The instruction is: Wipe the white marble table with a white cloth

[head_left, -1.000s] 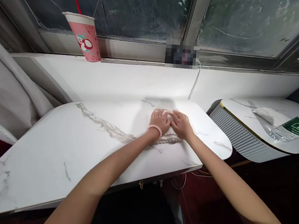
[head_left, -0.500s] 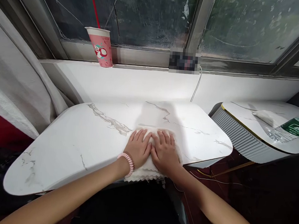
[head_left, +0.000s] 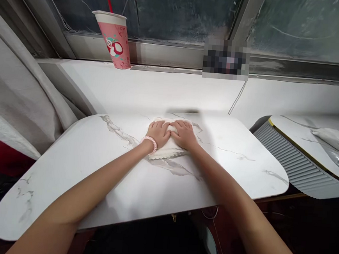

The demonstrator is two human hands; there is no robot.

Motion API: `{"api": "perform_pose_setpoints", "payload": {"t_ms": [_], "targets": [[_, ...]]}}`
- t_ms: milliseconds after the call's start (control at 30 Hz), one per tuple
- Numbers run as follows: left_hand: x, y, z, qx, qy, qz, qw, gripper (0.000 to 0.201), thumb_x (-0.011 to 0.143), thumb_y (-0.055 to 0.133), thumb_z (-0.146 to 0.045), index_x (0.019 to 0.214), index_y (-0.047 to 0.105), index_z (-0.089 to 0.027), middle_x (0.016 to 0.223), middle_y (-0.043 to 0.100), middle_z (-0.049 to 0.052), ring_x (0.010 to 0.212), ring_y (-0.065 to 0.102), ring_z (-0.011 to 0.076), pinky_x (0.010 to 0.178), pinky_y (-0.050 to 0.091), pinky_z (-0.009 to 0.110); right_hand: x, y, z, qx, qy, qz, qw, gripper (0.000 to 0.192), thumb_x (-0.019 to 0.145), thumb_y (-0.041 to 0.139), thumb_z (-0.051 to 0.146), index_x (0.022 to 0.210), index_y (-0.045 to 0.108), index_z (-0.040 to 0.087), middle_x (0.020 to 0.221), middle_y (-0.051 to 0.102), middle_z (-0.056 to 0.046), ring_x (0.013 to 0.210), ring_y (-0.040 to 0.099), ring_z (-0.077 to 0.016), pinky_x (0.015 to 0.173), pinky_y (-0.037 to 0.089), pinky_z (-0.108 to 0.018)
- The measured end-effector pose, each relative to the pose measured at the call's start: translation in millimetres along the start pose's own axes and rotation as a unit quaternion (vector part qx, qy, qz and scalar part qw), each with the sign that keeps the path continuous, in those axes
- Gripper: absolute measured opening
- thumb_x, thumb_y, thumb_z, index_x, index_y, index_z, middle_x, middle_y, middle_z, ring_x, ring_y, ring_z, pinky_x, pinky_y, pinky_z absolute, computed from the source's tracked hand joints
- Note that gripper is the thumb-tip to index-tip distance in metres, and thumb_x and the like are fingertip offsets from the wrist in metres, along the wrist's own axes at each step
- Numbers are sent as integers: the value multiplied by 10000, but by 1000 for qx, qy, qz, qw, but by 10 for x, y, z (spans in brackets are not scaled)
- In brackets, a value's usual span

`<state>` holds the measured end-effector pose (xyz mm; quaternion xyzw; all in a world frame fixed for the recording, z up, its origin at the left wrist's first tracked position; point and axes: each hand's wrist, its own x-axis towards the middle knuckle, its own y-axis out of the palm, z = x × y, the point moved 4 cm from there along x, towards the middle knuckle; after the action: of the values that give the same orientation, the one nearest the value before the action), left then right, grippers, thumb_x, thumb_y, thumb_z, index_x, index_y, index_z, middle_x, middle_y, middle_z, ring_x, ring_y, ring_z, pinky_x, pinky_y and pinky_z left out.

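My left hand (head_left: 159, 133) lies flat on a white scalloped-edge cloth (head_left: 168, 152), with a pink coil band (head_left: 150, 144) around its wrist. Beside it, my right hand (head_left: 185, 134) presses on the same cloth, fingers stretched forward and palm down. The two thumbs nearly meet in the middle. Under the cloth is a white marble-patterned table (head_left: 230, 175), and the cloth sits towards its far edge by the wall. Both hands hide much of the cloth's upper part.
A pink paper cup (head_left: 117, 44) with a red straw stands on the window ledge. Right of it is a blurred-out object (head_left: 226, 60) with a cable (head_left: 237, 97) hanging down. A second table (head_left: 292, 131) at right bears a white packet (head_left: 333, 140) and a clear bottle. A curtain (head_left: 21, 76) hangs left.
Both hands have slid the cloth forward, from the table's near edge towards the wall. The camera has moved closer, so the cup and second table look larger.
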<state>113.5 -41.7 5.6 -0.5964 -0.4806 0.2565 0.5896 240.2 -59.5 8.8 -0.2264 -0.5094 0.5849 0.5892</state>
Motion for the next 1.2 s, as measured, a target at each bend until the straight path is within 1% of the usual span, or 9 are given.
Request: {"api": "perform_pose_setpoints", "payload": {"t_ms": [300, 433, 533, 633, 733, 900, 1033, 1133, 1200], "targets": [[574, 45, 467, -23, -21, -13, 999, 395, 947, 406, -290, 1295, 573, -202, 1361, 587, 98, 1297, 491, 254, 1145, 309, 432, 719, 279, -97, -29, -3, -18, 999, 386, 908, 441, 223, 1255, 608, 188, 1323, 593, -108, 1266, 456, -265, 1109, 263, -441], [584, 33, 524, -17, -33, -19, 999, 401, 954, 403, -295, 1304, 562, -180, 1364, 579, 115, 1300, 486, 255, 1142, 313, 434, 789, 307, -70, -25, -10, -16, 1000, 399, 888, 464, 223, 1257, 610, 181, 1319, 596, -113, 1258, 460, -271, 1101, 265, -442], [445, 14, 506, -8, -44, -27, 999, 407, 960, 400, -292, 1311, 550, -153, 1363, 572, 137, 1307, 480, 257, 1157, 290, 443, 724, 298, -3, -14, -29, -10, 999, 420, 876, 479, 215, 1273, 606, 162, 1340, 588, -116, 1274, 451, -269, 1112, 259, -425], [168, -34, 525, 12, -52, -41, 998, 403, 962, 383, -281, 1302, 546, -137, 1352, 570, 165, 1300, 487, 276, 1155, 285, 485, 579, 314, 189, -11, -60, -8, 998, 417, 881, 480, 207, 1277, 604, 158, 1334, 591, -116, 1272, 458, -253, 1115, 267, -407], [-234, -136, 596, 32, -39, -52, 997, 406, 968, 348, -276, 1299, 537, -136, 1349, 569, 182, 1300, 486, 297, 1134, 307, 533, 330, 364, 517, -28, -80, 2, 996, 409, 905, 475, 221, 1291, 591, 155, 1355, 573, -126, 1289, 444, -254, 1120, 270, -419], [-1096, -381, 728, 50, -7, -36, 998, 445, 983, 296, -302, 1315, 536, -127, 1386, 554, 166, 1315, 479, 298, 1144, 317, 511, -330, 428, 1168, -39, -69, 0, 997, 398, 951, 437, 266, 1304, 573, 142, 1429, 514, -151, 1349, 382, -302, 1157, 218, -494], [-1830, -576, 819, 53, 9, -65, 996, 467, 1008, 254, -354, 1343, 514, -158, 1378, 569, 148, 1313, 486, 282, 1136, 339, 516, -814, 452, 1659, 2, -109, -1, 994, 428, 964, 426, 301, 1342, 535, 133, 1451, 489, -157, 1370, 357, -315, 1175, 200, -526], [-2242, -684, 945, 64, -9, -90, 994, 459, 1003, 267, -359, 1364, 492, -187, 1373, 575, 136, 1309, 494, 273, 1127, 357, 510, -946, 481, 1968, 32, -155, 12, 987, 425, 954, 448, 319, 1329, 538, 141, 1439, 492, -150, 1371, 352, -312, 1180, 199, -529], [-2380, -736, 1060, 74, -27, -97, 992, 461, 994, 261, -350, 1361, 496, -198, 1358, 586, 135, 1299, 503, 278, 1117, 367, 516, -910, 518, 2119, 43, -169, 24, 984, 407, 944, 464, 324, 1299, 553, 145, 1412, 509, -148, 1360, 361, -315, 1177, 200, -541]]}}
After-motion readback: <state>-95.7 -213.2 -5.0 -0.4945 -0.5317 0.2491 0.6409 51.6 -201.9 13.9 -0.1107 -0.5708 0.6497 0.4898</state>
